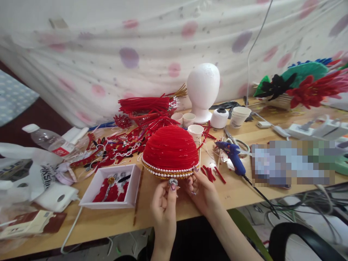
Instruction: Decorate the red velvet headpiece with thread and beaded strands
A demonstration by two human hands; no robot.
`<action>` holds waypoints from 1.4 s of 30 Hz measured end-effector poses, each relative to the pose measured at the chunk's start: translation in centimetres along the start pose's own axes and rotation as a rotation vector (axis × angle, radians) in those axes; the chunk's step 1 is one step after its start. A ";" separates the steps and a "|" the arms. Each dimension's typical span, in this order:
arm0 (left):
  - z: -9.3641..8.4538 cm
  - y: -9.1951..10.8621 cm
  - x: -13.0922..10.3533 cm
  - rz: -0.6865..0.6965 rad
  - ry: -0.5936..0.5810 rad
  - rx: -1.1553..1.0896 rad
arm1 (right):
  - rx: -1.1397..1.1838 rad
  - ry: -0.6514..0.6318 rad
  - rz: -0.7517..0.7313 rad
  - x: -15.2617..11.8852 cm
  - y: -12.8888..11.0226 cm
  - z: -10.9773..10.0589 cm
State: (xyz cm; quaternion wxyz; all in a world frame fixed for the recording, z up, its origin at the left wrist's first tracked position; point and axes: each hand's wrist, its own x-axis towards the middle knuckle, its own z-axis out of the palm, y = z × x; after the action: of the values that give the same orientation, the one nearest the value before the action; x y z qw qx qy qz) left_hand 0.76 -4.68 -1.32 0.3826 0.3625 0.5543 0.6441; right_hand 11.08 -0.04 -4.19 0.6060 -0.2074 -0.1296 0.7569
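One red cap (170, 146), held up over the table (231, 195). Left hand (164, 203) pinches a silvery ornament (173, 181) at its front; right hand (202, 190) grips the beaded rim (164, 173). I judge it light, slightly yielding, beads fragile; best supported under the rim.

A pale, creased sheet (89, 47) with pink and purple spots hangs behind the wooden table (233, 194), a white cord (249, 59) running down in front of it. Beyond the table's left end, a dotted cloth (13, 94) covers part of a dark surface (16, 121); below the table shows greyish floor (92, 251).
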 end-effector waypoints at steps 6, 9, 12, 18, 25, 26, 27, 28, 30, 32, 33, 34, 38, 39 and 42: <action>0.2 0.1 0.0 0.010 -0.002 0.029 | -0.003 -0.017 0.012 0.1 -0.1 -0.1; 0.1 0.2 0.1 0.011 -0.005 0.031 | -0.007 -0.021 0.019 0.1 -0.2 -0.1; 0.1 0.3 0.1 0.016 -0.004 0.035 | -0.010 -0.025 0.027 0.2 -0.3 -0.1; 0.0 0.4 0.1 -0.010 -0.003 0.003 | -0.013 -0.025 0.043 0.1 -0.3 -0.2; 0.1 0.3 0.0 -0.009 -0.002 -0.006 | -0.003 -0.014 0.054 0.1 -0.4 -0.5; 0.1 0.3 0.0 -0.006 -0.001 -0.005 | -0.001 -0.013 0.057 0.1 -0.3 -0.6; 0.1 0.3 0.0 -0.002 -0.003 -0.002 | 0.001 -0.012 0.059 0.1 -0.3 -0.6; 0.1 0.2 -0.1 0.002 -0.006 0.003 | 0.003 -0.010 0.062 0.1 -0.3 -0.6; 0.0 0.2 -0.1 0.011 -0.011 0.021 | 0.008 -0.006 0.065 0.1 -0.3 -0.6; 0.0 0.2 -0.2 0.013 -0.008 0.033 | 0.011 -0.004 0.067 0.1 -0.2 -0.6; 0.0 0.2 -0.2 0.011 -0.005 0.032 | 0.012 -0.003 0.068 0.1 -0.2 -0.6; 0.0 0.2 -0.2 0.008 -0.001 0.028 | 0.012 -0.004 0.069 0.1 -0.2 -0.6; 0.0 0.2 -0.1 0.002 0.005 0.014 | 0.016 -0.007 0.068 0.0 -0.2 -0.5; 0.0 0.2 0.0 -0.001 0.006 0.010 | 0.016 -0.007 0.067 0.0 -0.2 -0.5; -0.1 0.2 0.0 -0.014 -0.004 -0.028 | 0.014 -0.007 0.058 0.0 -0.2 -0.5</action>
State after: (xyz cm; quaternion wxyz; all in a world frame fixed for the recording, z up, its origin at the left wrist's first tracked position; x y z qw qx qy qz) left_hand 0.66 -4.72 -1.13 0.3936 0.3544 0.5468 0.6484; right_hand 11.49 -0.05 -4.54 0.5847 -0.2044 -0.1203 0.7758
